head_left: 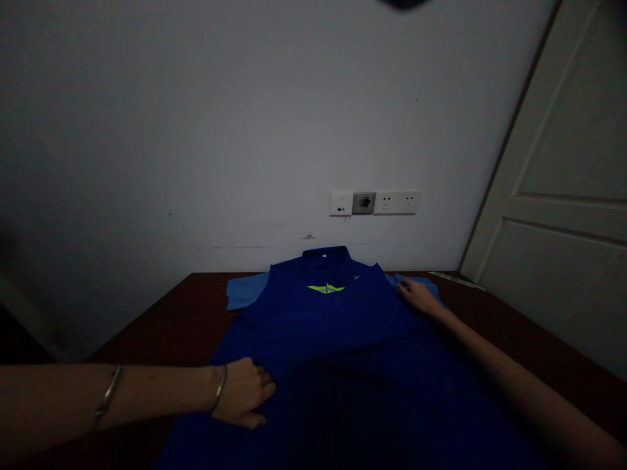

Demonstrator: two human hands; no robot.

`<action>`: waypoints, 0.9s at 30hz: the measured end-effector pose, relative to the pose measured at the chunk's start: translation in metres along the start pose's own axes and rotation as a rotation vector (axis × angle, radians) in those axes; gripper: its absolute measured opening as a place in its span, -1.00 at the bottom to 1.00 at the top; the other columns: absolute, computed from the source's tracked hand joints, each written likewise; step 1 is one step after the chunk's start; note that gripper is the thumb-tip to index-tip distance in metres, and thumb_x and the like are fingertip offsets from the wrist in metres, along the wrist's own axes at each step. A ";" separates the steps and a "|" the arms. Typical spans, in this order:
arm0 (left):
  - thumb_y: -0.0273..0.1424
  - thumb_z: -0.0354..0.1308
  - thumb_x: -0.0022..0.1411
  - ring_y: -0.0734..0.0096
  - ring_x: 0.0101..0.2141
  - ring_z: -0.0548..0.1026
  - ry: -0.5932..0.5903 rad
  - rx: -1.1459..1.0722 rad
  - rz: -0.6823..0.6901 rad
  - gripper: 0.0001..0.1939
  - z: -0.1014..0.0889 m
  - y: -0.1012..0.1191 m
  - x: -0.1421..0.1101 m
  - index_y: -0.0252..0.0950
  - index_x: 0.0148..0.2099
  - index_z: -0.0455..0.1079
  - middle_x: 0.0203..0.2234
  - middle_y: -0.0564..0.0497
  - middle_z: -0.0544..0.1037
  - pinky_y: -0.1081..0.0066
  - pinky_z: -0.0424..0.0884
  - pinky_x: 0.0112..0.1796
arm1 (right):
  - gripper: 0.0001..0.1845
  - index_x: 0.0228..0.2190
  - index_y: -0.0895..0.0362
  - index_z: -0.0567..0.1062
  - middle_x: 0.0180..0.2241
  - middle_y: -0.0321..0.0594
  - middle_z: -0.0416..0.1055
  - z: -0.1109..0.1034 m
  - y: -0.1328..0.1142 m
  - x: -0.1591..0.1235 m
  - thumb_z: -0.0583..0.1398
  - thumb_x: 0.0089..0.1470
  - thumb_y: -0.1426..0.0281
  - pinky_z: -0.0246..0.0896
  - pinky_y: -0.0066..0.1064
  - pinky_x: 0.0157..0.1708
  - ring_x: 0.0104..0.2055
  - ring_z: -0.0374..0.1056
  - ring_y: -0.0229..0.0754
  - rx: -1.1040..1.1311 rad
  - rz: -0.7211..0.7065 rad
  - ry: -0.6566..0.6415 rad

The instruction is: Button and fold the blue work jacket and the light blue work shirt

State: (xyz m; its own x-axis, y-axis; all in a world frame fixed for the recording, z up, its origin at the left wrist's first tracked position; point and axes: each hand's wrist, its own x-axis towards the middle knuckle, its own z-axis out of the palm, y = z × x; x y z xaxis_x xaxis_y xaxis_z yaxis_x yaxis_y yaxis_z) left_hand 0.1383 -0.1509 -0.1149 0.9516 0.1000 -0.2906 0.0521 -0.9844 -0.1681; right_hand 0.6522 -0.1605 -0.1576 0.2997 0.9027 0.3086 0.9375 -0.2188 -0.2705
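A dark blue polo shirt (323, 326) lies spread front side up, its collar toward the wall. It has a yellow-green and pale chest patch (326, 288) and light blue short sleeves, the left one (247, 291) lying out flat. My left hand (242, 393) rests palm down on the left side of the shirt, fingers slightly bent and the thumb apart. At the right shoulder, my right hand (417, 297) has its fingertips together on the fabric beside the right sleeve (431, 285). My hand and forearm partly cover that sleeve.
The shirt lies on a dark red-brown table (161, 313) against a pale wall (196, 130). Socket plates (396, 203) are set in the wall above the collar. A thin patterned strip (455, 280) lies at the back right edge, near a panelled door (563, 196).
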 end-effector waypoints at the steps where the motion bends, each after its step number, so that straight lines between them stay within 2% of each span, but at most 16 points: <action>1: -0.24 0.09 0.07 0.20 -0.47 0.47 0.006 0.034 -0.009 -0.74 0.003 -0.001 0.000 -0.33 -0.27 0.32 -0.45 -0.15 0.48 0.34 0.34 -0.50 | -0.57 -0.12 0.24 0.41 -0.13 0.02 0.42 0.004 -0.005 0.009 -0.08 0.15 0.27 0.15 -0.33 -0.08 -0.09 0.34 -0.07 -0.034 0.005 -0.018; 4: -0.37 0.06 0.06 0.21 -0.49 0.47 -0.004 0.105 -0.080 -0.85 0.005 -0.003 -0.001 -0.35 -0.31 0.33 -0.48 -0.15 0.48 0.34 0.35 -0.50 | -0.53 0.00 0.26 0.31 -0.11 0.09 0.38 0.018 -0.016 0.031 -0.10 0.19 0.27 0.12 -0.32 -0.08 -0.06 0.31 -0.04 -0.092 0.074 -0.041; 8: -0.44 0.06 0.03 0.21 -0.48 0.49 -0.080 0.108 -0.149 -0.87 0.002 -0.001 -0.004 -0.36 -0.32 0.34 -0.47 -0.14 0.50 0.33 0.38 -0.48 | -0.49 0.16 0.06 0.09 -0.09 0.06 0.33 0.039 -0.021 0.046 -0.13 0.20 0.24 0.15 -0.24 -0.12 -0.08 0.33 -0.01 -0.166 0.131 -0.088; 10: -0.38 0.07 0.05 0.20 -0.46 0.49 -0.066 0.089 -0.170 -0.82 0.001 0.001 -0.004 -0.37 -0.29 0.33 -0.44 -0.15 0.50 0.32 0.39 -0.47 | -0.50 0.16 -0.02 0.09 -0.08 0.04 0.30 0.047 -0.020 0.049 -0.15 0.20 0.23 0.17 -0.21 -0.15 -0.10 0.34 0.00 -0.195 0.130 -0.116; 13: -0.27 0.09 0.05 0.17 -0.45 0.48 -0.019 0.109 -0.269 -0.70 0.006 0.000 -0.003 -0.39 -0.22 0.32 -0.42 -0.18 0.48 0.30 0.39 -0.48 | -0.50 0.14 -0.03 0.14 -0.05 0.05 0.27 0.055 -0.016 0.050 -0.17 0.20 0.22 0.17 -0.21 -0.15 -0.10 0.34 0.00 -0.197 0.149 -0.112; 15: -0.29 0.08 0.07 0.18 -0.46 0.48 -0.020 0.150 -0.300 -0.73 0.011 -0.003 -0.002 -0.41 -0.25 0.34 -0.44 -0.20 0.48 0.31 0.38 -0.49 | -0.50 0.14 -0.01 0.16 -0.05 0.06 0.27 0.057 -0.015 0.050 -0.17 0.20 0.21 0.17 -0.21 -0.15 -0.10 0.33 0.01 -0.196 0.164 -0.110; 17: -0.37 0.07 0.08 0.21 -0.49 0.47 -0.024 0.186 -0.253 -0.81 0.014 -0.006 -0.001 -0.42 -0.31 0.36 -0.48 -0.18 0.47 0.34 0.36 -0.51 | -0.49 0.13 -0.01 0.17 -0.06 0.06 0.29 0.057 -0.014 0.051 -0.18 0.19 0.20 0.17 -0.20 -0.15 -0.10 0.33 0.02 -0.198 0.174 -0.128; 20: -0.45 0.10 0.04 0.26 -0.53 0.46 -0.019 0.201 -0.075 -0.88 0.014 -0.007 -0.002 -0.40 -0.36 0.39 -0.52 -0.15 0.49 0.38 0.31 -0.56 | -0.48 0.13 0.00 0.17 -0.07 0.05 0.30 0.057 -0.014 0.051 -0.19 0.19 0.21 0.18 -0.18 -0.16 -0.11 0.34 0.02 -0.213 0.176 -0.160; 24: -0.38 0.19 -0.08 0.28 -0.59 0.45 -0.065 0.142 0.110 -0.89 0.009 0.002 -0.003 -0.34 -0.49 0.44 -0.62 -0.08 0.50 0.39 0.27 -0.61 | -0.48 0.14 0.03 0.15 -0.08 0.07 0.31 0.056 -0.014 0.051 -0.18 0.18 0.25 0.21 -0.16 -0.20 -0.13 0.35 0.05 -0.260 0.158 -0.167; 27: -0.31 0.20 -0.12 0.25 -0.62 0.44 -0.121 0.100 0.124 -0.84 0.000 0.005 0.002 -0.32 -0.54 0.45 -0.67 -0.08 0.50 0.38 0.24 -0.62 | -0.48 0.14 0.04 0.17 -0.09 0.09 0.31 0.053 -0.018 0.048 -0.17 0.18 0.25 0.21 -0.14 -0.22 -0.16 0.36 0.05 -0.290 0.153 -0.181</action>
State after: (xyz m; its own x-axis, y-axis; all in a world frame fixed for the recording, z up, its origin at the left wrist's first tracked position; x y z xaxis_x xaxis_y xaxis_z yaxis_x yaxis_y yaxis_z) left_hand 0.1403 -0.1559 -0.1161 0.9053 0.0015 -0.4247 -0.0992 -0.9716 -0.2148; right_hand 0.6401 -0.0931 -0.1862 0.4288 0.8964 0.1117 0.9030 -0.4291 -0.0234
